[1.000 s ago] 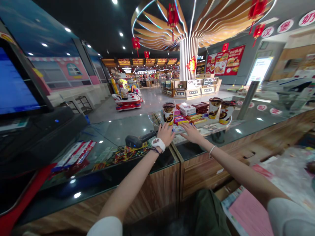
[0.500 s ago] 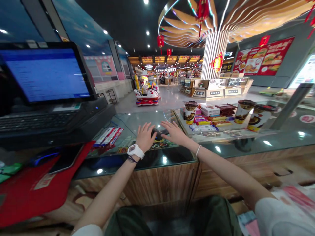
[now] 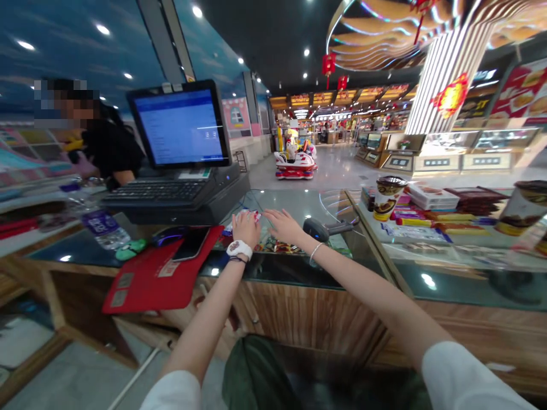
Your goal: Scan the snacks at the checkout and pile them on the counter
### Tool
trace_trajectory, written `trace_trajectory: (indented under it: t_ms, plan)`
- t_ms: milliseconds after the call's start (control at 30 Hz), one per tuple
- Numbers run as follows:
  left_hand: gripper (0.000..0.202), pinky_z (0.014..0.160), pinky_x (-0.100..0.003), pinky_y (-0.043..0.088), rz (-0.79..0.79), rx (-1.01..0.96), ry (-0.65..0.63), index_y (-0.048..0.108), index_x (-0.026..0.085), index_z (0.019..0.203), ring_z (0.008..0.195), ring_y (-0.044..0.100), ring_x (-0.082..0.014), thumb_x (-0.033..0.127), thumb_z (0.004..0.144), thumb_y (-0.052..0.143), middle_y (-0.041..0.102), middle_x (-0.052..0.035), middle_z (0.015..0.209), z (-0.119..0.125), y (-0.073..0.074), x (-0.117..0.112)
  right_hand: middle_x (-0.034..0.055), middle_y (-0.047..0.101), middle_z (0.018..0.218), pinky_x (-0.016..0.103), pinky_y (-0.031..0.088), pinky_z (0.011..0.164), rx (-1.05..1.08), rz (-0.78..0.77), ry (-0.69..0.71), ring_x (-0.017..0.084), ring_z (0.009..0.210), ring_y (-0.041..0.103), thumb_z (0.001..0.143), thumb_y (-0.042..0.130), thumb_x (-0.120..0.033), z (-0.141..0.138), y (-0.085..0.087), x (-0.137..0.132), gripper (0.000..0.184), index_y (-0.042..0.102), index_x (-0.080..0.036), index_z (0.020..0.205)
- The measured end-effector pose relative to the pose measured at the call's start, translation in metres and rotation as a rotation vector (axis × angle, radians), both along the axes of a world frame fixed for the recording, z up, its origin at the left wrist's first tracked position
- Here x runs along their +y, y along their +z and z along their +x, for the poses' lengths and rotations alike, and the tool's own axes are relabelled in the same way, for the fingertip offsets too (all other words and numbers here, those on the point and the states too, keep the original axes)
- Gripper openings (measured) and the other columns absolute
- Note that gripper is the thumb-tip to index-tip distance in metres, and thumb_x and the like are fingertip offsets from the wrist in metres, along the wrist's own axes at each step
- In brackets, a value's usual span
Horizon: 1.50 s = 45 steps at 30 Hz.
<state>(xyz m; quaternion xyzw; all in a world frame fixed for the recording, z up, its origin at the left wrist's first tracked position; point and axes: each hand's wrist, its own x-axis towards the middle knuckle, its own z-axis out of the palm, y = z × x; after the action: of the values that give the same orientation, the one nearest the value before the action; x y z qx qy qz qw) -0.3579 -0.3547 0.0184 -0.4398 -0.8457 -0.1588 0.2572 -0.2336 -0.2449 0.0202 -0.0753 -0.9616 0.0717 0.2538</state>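
Note:
My left hand, with a white watch on its wrist, reaches over the small red, white and blue snack packets on the glass counter. It covers most of them, and its fingers look stretched out, not closed round a packet. Just to the right is my right hand, fingers extended and holding nothing, low over the glass. A black barcode scanner lies beyond my right wrist, its handle pointing right.
At the left stand a computer monitor and keyboard. A phone lies on a red mat, near a water bottle. Cups and boxed snacks sit at the right. Another person is behind the monitor.
The view has swung left. Both hands have moved left, away from the scanner, and my left hand now covers the snack packets. Another person has come into view.

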Motion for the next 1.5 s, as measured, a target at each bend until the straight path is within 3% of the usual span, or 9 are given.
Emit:
trace_trajectory:
  t_ms: [267,500,733,933,1200,1400,1500]
  plan:
    - [0.055,0.125,-0.056,0.014,0.018,-0.053,0.176,0.049,0.005,0.143,0.149,0.030,-0.0323,0.023,0.091,0.040,0.045,-0.0196,0.153,-0.006,-0.013,-0.010,0.0086,0.035,0.161,0.054,0.022,0.122,-0.056,0.021,-0.026,0.027,0.150,0.030,0.093,0.037,-0.011,-0.066,-0.011,-0.009,0.059,0.040,-0.018,0.151]
    - [0.052,0.124,-0.059,0.016,-0.066,-0.150,0.201,0.052,0.013,0.142,0.150,0.029,-0.0333,0.025,0.093,0.041,0.046,-0.0151,0.153,-0.011,-0.024,-0.013,0.0060,0.035,0.161,0.057,0.021,0.121,-0.163,0.037,-0.002,0.028,0.150,0.028,0.092,0.033,-0.009,-0.095,-0.024,-0.006,0.063,0.037,-0.020,0.154]
    - [0.050,0.124,-0.059,0.015,-0.082,-0.176,0.197,0.054,0.012,0.141,0.149,0.030,-0.0337,0.025,0.095,0.039,0.045,-0.0155,0.154,-0.011,-0.029,-0.011,0.0053,0.034,0.162,0.058,0.020,0.121,-0.213,0.004,-0.021,0.029,0.150,0.028,0.092,0.030,-0.008,-0.096,-0.037,0.003,0.064,0.036,-0.021,0.155]
    - [0.039,0.125,-0.056,0.016,-0.094,-0.179,0.203,0.062,0.015,0.127,0.144,0.038,-0.0307,0.025,0.096,0.042,0.060,-0.0158,0.138,-0.007,-0.022,-0.012,0.0038,0.041,0.158,0.057,0.021,0.121,-0.162,-0.021,-0.023,0.025,0.147,0.034,0.094,0.031,-0.011,-0.095,-0.040,0.008,0.060,0.042,-0.027,0.151]
    - [0.038,0.126,-0.052,0.014,-0.113,-0.188,0.192,0.059,0.012,0.127,0.132,0.050,-0.0285,0.018,0.093,0.045,0.065,-0.0185,0.125,-0.004,-0.017,-0.012,0.0097,0.056,0.143,0.048,0.023,0.121,-0.092,0.027,-0.048,0.024,0.133,0.048,0.095,0.033,-0.010,-0.091,-0.034,0.006,0.055,0.051,-0.025,0.145]
    - [0.038,0.123,-0.051,0.021,-0.135,-0.133,0.180,0.058,0.022,0.126,0.120,0.060,-0.0259,0.013,0.091,0.046,0.072,-0.0101,0.118,-0.005,-0.015,-0.015,0.0097,0.061,0.134,0.044,0.022,0.121,-0.061,0.057,-0.073,0.023,0.126,0.053,0.095,0.037,-0.010,-0.086,-0.029,0.005,0.045,0.065,-0.023,0.128]
    - [0.035,0.122,-0.051,0.023,-0.106,-0.138,0.167,0.059,0.023,0.124,0.119,0.061,-0.0258,0.015,0.091,0.049,0.072,-0.0100,0.119,-0.004,-0.012,-0.017,0.0087,0.066,0.128,0.042,0.021,0.120,-0.021,0.061,-0.083,0.023,0.124,0.055,0.095,0.039,-0.009,-0.084,-0.025,0.004,0.040,0.067,-0.020,0.121]
